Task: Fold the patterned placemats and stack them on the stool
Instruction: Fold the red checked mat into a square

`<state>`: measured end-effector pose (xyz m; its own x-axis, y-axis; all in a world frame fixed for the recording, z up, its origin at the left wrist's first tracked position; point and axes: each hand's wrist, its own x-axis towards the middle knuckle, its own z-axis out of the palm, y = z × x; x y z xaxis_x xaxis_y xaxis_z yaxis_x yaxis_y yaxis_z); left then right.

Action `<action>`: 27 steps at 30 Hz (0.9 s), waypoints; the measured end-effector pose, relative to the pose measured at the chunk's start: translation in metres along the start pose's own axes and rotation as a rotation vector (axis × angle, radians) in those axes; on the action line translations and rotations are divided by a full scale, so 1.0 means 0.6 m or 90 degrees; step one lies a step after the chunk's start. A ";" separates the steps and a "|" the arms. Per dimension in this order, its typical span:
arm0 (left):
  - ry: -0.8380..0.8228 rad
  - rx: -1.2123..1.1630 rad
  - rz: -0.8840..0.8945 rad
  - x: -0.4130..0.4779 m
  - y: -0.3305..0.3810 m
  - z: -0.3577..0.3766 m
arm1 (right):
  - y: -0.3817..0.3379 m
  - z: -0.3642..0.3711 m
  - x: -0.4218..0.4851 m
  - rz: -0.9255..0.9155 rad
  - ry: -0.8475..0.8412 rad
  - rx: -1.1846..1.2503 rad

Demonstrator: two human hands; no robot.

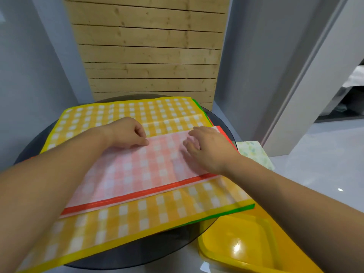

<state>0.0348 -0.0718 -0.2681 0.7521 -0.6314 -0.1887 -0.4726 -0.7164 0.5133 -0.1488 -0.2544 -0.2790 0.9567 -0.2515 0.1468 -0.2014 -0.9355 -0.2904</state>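
Head view: the red checked placemat (149,168) lies folded over at the middle of the round dark glass table (137,253), its pale underside up and a red border strip along its near edge. It rests on a yellow checked placemat (137,215) spread open across the table, with the corners overhanging the table's rim at the near left and near right. The left hand (126,133) sits at the red mat's far edge, its grip narrow, fingers curled in and the thumb tip pinching that edge. The right hand (208,150) rests on the mat's far right part, its grip wide, fingers spread and lightly bent on the sheet. Both forearms cross the table's near side.

Green edges (246,207) of another sheet show under the yellow mat at the table's right side. A leaf-patterned placemat (254,154) lies just off the table's right rim. The yellow plastic stool (236,243) stands at the table's near right, its seat partly tucked under the rim. Behind the table rises a wooden slat panel (147,46) between grey walls; a white door frame (307,75) stands to the table's far right, with glossy pale floor (315,174) open on that side.
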 end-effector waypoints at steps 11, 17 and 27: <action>0.096 -0.392 -0.227 -0.026 -0.017 -0.017 | -0.080 0.006 -0.043 -0.111 -0.091 0.161; 0.137 -0.596 -0.326 -0.035 -0.039 0.014 | -0.084 0.024 -0.050 -0.158 -0.181 0.149; 0.244 -0.080 -0.130 -0.099 -0.044 0.036 | -0.072 0.033 -0.051 -0.174 -0.247 0.040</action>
<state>-0.0074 -0.0218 -0.2882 0.9509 -0.3092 0.0145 -0.2557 -0.7580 0.6000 -0.1651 -0.2017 -0.2895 0.9832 0.1243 -0.1340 0.0708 -0.9348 -0.3480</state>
